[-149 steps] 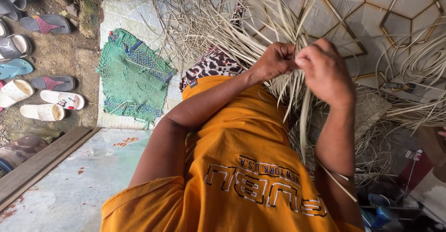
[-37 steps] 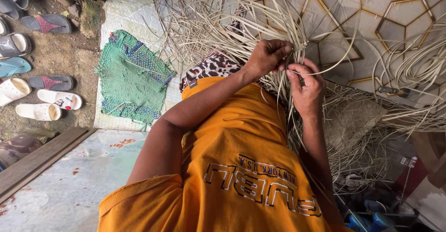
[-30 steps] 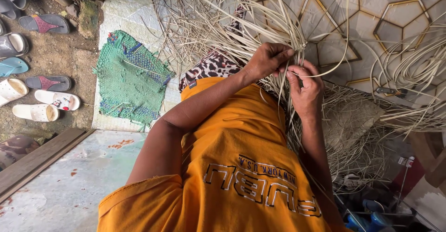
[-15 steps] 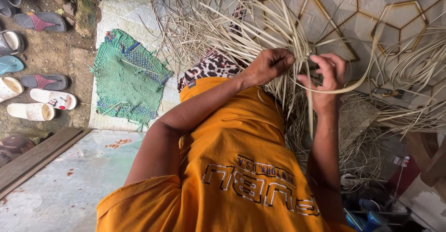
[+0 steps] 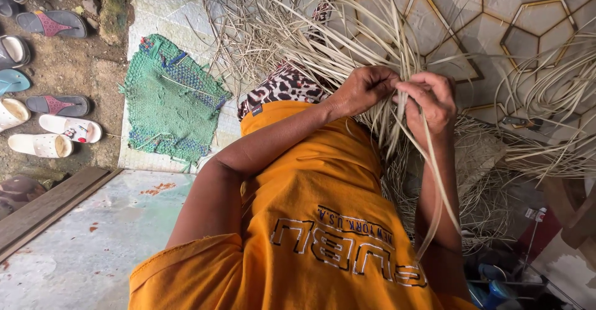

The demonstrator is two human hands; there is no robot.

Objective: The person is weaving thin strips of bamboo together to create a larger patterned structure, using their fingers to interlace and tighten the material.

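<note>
The tiled floor [image 5: 528, 12] carries a wide spread of pale cane strips [image 5: 323, 43], with a green woven mat [image 5: 171, 102] beside it and sandals [image 5: 59, 127] on the dirt. The left hand [image 5: 366, 89] is closed around a bundle of strips. The right hand [image 5: 431, 102] apparently pinches one strip, fingertips partly hidden.

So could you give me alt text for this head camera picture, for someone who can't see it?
Seen from above, a person in an orange shirt grips pale straw strips with both hands, left hand and right hand close together. A green mat lies on the tiled floor, with sandals on the dirt beyond.
</note>
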